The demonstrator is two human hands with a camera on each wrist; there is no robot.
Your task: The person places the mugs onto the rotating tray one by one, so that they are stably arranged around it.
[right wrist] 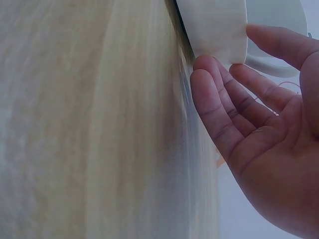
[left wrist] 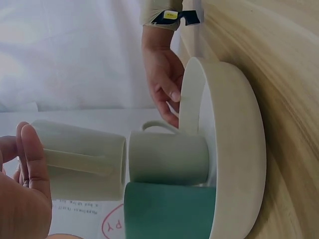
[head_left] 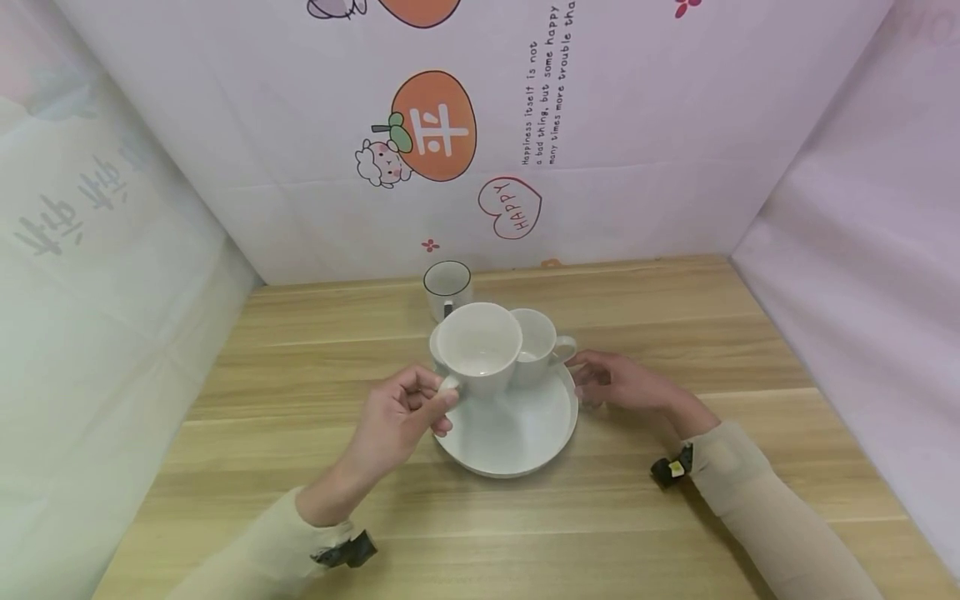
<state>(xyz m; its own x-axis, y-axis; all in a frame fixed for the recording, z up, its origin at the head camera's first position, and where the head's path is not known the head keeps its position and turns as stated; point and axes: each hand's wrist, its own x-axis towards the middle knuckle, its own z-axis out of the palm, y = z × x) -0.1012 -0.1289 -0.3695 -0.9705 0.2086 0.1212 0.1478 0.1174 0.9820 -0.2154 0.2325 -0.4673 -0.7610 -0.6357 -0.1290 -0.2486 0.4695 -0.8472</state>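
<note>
My left hand (head_left: 401, 412) pinches the handle of a white mug (head_left: 480, 342) and holds it above a round white tray (head_left: 502, 476) with a raised wall. Inside the tray stand a second white mug (left wrist: 169, 158), its handle turned toward my right hand, and a green mug (left wrist: 169, 211). From the head view the green mug is mostly hidden behind the held one. At the tray's right side is my right hand (head_left: 611, 379), fingers loosely bent, with the thumb tip at the rim and fingertips by the outer wall (right wrist: 217, 30).
A white mug with a dark rim (head_left: 447, 283) stands on the wooden table (head_left: 315, 333) behind the tray, close to the back wall. Printed white cloth (head_left: 300, 150) encloses the table at the back and both sides.
</note>
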